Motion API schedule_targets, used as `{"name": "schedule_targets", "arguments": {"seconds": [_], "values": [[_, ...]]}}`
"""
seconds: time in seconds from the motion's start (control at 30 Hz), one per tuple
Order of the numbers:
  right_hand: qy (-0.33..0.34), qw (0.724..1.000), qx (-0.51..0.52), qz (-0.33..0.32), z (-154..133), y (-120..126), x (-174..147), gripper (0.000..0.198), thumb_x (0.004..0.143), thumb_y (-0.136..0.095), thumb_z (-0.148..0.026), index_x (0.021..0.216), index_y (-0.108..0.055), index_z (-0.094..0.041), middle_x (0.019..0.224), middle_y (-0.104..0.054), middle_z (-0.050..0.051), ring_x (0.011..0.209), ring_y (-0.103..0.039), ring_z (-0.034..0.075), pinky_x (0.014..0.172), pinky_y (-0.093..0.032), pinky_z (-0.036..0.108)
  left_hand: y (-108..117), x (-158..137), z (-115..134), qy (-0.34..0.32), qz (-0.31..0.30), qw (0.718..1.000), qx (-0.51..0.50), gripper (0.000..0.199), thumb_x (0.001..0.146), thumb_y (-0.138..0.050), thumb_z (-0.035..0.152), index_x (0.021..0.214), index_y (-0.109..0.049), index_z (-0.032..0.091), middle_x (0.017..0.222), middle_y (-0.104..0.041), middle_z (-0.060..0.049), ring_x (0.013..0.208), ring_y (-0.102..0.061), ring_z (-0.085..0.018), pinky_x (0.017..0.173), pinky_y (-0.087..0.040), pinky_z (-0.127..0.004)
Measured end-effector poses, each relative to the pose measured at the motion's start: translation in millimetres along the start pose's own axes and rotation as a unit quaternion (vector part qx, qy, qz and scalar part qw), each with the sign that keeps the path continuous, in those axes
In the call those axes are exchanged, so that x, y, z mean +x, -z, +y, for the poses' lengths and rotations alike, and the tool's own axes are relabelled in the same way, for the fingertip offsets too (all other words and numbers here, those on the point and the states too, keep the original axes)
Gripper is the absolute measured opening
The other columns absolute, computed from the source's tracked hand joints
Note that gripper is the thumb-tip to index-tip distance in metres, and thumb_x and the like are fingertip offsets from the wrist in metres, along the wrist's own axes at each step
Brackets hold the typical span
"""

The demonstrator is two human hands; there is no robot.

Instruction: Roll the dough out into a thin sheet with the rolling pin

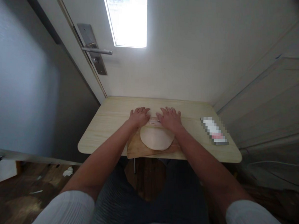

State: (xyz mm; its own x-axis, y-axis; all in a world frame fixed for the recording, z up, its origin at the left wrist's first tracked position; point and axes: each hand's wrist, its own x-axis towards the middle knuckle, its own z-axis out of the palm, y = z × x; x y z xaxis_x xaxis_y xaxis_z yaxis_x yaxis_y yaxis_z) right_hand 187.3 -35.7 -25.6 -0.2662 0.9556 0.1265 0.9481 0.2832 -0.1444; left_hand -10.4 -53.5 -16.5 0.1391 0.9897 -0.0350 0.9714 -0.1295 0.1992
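On a wooden board point(135, 149) lies a flat, pale round of rolled dough point(157, 138). Across its far edge runs a light wooden rolling pin point(154, 122), its ends hidden beneath my hands. My left hand point(140, 116) lies over the pin's left end, palm down, with fingers stretched forward and apart. Over the right end, my right hand point(169, 118) rests the same way, fingers spread. Both palms appear to press on the pin rather than wrap round it.
The board sits at the front edge of a small light wood table point(102, 123). A blurred-out phone-like object point(214, 130) lies on its right side. Behind the table stands a white door with a metal handle point(97, 51). Crumpled white paper point(68, 171) is on the floor.
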Motion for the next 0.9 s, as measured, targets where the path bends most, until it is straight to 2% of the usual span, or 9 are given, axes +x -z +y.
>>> {"name": "schedule_targets", "arguments": {"seconds": [0.17, 0.53, 0.73, 0.9], "values": [[-0.01, 1.0, 0.002, 0.008, -1.2, 0.8, -4.5, 0.061, 0.103, -0.03, -0.057, 0.15, -0.048, -0.022, 0.155, -0.047, 0.015, 0.143, -0.036, 0.04, 0.113, -0.022, 0.07, -0.2, -6.6, 3.7, -0.014, 0.021, 1.0, 0.004, 0.054, 0.104, -0.027, 0.046, 0.153, -0.04, 0.029, 0.16, -0.042, -0.01, 0.146, -0.038, -0.033, 0.114, -0.031, -0.067], [-0.029, 0.999, -0.015, 0.041, -17.6, 12.6, -63.9, 0.058, 0.105, -0.029, -0.051, 0.149, -0.048, -0.018, 0.154, -0.048, 0.017, 0.144, -0.035, 0.039, 0.115, -0.019, 0.066, -7.4, -58.7, 20.9, -0.013, 0.108, 0.993, 0.035, 0.054, 0.105, -0.02, 0.051, 0.149, -0.045, 0.03, 0.158, -0.045, -0.006, 0.145, -0.038, -0.03, 0.119, -0.027, -0.061], [-0.028, 0.999, -0.024, 0.028, -22.7, 17.2, -88.4, 0.057, 0.105, -0.03, -0.05, 0.148, -0.049, -0.018, 0.153, -0.049, 0.016, 0.142, -0.038, 0.038, 0.115, -0.02, 0.063, -9.4, -83.2, 23.9, -0.022, 0.108, 0.992, 0.053, 0.056, 0.105, -0.018, 0.052, 0.151, -0.042, 0.031, 0.161, -0.041, -0.004, 0.149, -0.033, -0.029, 0.121, -0.025, -0.056], [-0.016, 0.999, -0.026, 0.04, -17.1, 14.2, -87.9, 0.06, 0.104, -0.031, -0.056, 0.147, -0.05, -0.018, 0.152, -0.05, 0.016, 0.142, -0.038, 0.038, 0.116, -0.02, 0.063, -10.9, -81.8, 23.8, -0.014, 0.102, 0.993, 0.054, 0.058, 0.105, -0.017, 0.053, 0.152, -0.041, 0.03, 0.162, -0.04, -0.003, 0.149, -0.033, -0.03, 0.121, -0.025, -0.057]]}}
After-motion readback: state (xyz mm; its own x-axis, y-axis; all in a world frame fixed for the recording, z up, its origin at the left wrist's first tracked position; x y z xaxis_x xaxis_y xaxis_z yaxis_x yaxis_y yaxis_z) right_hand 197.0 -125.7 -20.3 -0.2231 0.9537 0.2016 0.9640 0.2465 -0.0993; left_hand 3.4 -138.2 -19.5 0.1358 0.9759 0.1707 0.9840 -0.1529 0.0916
